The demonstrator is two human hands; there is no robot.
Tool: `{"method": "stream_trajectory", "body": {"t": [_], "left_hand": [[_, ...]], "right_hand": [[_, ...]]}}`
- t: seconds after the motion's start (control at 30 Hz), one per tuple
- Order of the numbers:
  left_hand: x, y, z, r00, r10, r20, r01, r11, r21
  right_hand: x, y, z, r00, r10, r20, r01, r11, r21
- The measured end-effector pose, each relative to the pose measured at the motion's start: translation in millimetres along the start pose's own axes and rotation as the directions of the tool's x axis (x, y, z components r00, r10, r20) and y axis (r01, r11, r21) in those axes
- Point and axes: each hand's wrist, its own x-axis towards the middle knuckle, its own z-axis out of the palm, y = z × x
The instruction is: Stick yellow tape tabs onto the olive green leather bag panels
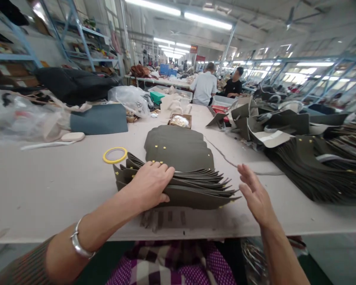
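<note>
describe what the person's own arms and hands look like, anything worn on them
The left hand and right hand are both ungloved. The left arm wears a shiny, rounded, silver-coloured bangle and, farther up, a dark ribbed sleeve with greenish and reddish stripes. No sleeve or bracelet shows on the visible part of the right forearm.

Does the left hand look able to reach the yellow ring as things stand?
Probably yes, though not straight across: the left hand is on the stack of dark pieces, whose raised left end stands between it and the yellow ring. Nothing covers the ring.
</note>
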Motion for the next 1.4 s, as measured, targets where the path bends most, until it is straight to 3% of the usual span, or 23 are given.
{"method": "stream_trajectory", "body": {"t": [0.07,0.13,0.2,0.27,0.37,0.57,0.7,0.8,0.87,0.93,0.97,1.07,1.17,1.3,1.37,1.4], "left_hand": [[0,2,-1.7,1.000,0.004,0.021,-0.004,1.000,0.000],[2,3,-1.7,1.000,0.004,0.027,-0.004,1.000,0.004],[5,3,-0.5,1.000,0.005,0.031,-0.005,1.000,0.013],[8,1,0.7,0.999,0.011,0.033,-0.011,1.000,0.024],[9,0,1.6,0.999,0.020,0.036,-0.021,0.999,0.032],[4,0,5.4,1.000,0.028,0.009,-0.028,1.000,0.009],[2,1,7.6,1.000,0.028,0.007,-0.028,1.000,-0.011],[3,0,7.5,0.999,0.032,0.004,-0.032,0.999,-0.022],[4,-2,7.8,1.000,0.027,-0.010,-0.028,0.999,-0.019],[4,-2,8.6,1.000,0.022,-0.012,-0.022,1.000,-0.011],[4,-2,8.8,1.000,0.019,-0.010,-0.019,1.000,-0.006],[2,4,8.2,1.000,0.010,-0.012,-0.010,1.000,-0.004],[-4,8,5.6,0.999,0.005,-0.048,-0.007,0.999,-0.043],[-27,-11,2.7,0.974,-0.006,-0.226,-0.042,0.977,-0.208],[-48,-32,8.2,0.921,-0.175,-0.349,0.038,0.930,-0.366],[-60,-43,14.7,0.869,-0.312,-0.385,0.109,0.878,-0.466]], "right_hand": [[-18,30,6,0.995,0.096,0.016,-0.098,0.975,0.200],[-32,37,27,0.988,0.139,0.072,-0.154,0.943,0.296],[-42,25,54,0.984,0.174,0.030,-0.173,0.922,0.347],[-46,4,77,0.963,0.242,-0.117,-0.190,0.921,0.339],[-46,-16,94,0.935,0.283,-0.214,-0.223,0.938,0.264],[-46,-5,88,0.978,0.149,-0.148,-0.082,0.920,0.384],[-41,-1,85,1.000,-0.004,0.014,-0.002,0.920,0.392],[-35,1,78,0.988,0.019,-0.154,0.049,0.903,0.426],[-33,-8,70,0.982,-0.024,-0.189,0.085,0.944,0.320],[-31,-31,65,0.983,-0.175,-0.050,0.177,0.984,0.035],[-30,-45,65,0.965,-0.259,0.028,0.261,0.955,-0.138],[-19,-87,72,0.877,-0.415,0.243,0.480,0.748,-0.458],[-1,-103,87,0.814,-0.438,0.381,0.581,0.621,-0.527],[21,-91,107,0.771,-0.413,0.484,0.635,0.554,-0.539],[25,-84,111,0.761,-0.406,0.506,0.647,0.536,-0.542],[27,-82,111,0.757,-0.405,0.513,0.652,0.530,-0.543]]}}
